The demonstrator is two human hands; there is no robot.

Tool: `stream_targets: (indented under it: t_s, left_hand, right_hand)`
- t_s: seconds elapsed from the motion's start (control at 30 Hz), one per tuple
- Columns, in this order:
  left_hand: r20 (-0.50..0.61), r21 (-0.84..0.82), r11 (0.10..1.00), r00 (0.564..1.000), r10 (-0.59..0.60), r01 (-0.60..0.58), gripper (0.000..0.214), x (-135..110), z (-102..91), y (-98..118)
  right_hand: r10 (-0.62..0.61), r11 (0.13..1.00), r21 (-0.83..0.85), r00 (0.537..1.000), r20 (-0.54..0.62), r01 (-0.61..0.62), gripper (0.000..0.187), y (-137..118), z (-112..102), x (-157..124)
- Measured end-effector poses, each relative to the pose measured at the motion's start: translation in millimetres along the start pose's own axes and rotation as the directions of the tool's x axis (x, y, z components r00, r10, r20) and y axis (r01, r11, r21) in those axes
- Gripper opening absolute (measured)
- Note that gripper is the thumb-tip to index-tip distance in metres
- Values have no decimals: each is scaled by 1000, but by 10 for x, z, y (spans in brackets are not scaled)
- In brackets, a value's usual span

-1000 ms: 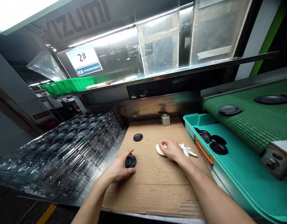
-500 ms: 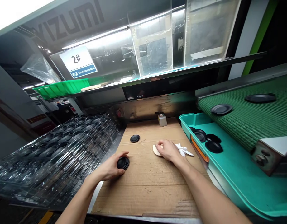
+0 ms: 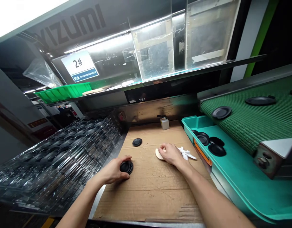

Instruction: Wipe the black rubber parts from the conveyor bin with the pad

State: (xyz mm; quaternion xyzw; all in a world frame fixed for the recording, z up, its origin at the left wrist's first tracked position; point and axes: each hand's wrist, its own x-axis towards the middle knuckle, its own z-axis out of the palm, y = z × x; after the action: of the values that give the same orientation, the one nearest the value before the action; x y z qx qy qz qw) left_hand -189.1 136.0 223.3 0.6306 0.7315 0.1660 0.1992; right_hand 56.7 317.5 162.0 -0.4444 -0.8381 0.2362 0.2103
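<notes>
My left hand (image 3: 114,170) has its thumb and fingers curled around a small stack of black round plastic lids (image 3: 128,167) at the left side of the cardboard sheet (image 3: 148,196). In my right hand (image 3: 171,153) a cream-coloured round pad (image 3: 158,154) is pinched, low over the cardboard; the fingers cover part of it. A crumpled white cloth (image 3: 186,153) lies just right of that hand, partly behind the wrist. Farther back, a single black lid (image 3: 137,142) rests flat on the cardboard.
A small pale bottle (image 3: 164,123) stands at the back. Stacked clear trays (image 3: 65,158) with black lids flank the left. At right, a teal bin (image 3: 250,193) holds several black parts beneath a green conveyor belt (image 3: 245,120) carrying more. A green tray (image 3: 65,91) sits on the shelf.
My left hand and its lids have shifted slightly right. The black parts on the belt sit a little farther left, toward the bin. My right hand stays nearly still on the pad.
</notes>
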Motion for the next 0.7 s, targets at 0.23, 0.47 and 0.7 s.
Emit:
stream_targets:
  t_s: [0.23, 0.47, 0.7]
  left_hand:
    - [-104, -687, 727, 988, -113, 11, 61, -271, -216, 191]
    - [32, -978, 198, 990, -134, 59, 60, -441, -147, 241]
    - [20, -970, 237, 994, -107, 45, 60, -449, -90, 160]
  right_hand:
    - [-41, 999, 29, 999, -7, 41, 28, 50, 38, 8]
    - [-37, 999, 20, 999, 13, 37, 30, 86, 78, 32]
    - [-30, 999, 18, 999, 25, 29, 30, 73, 75, 28]
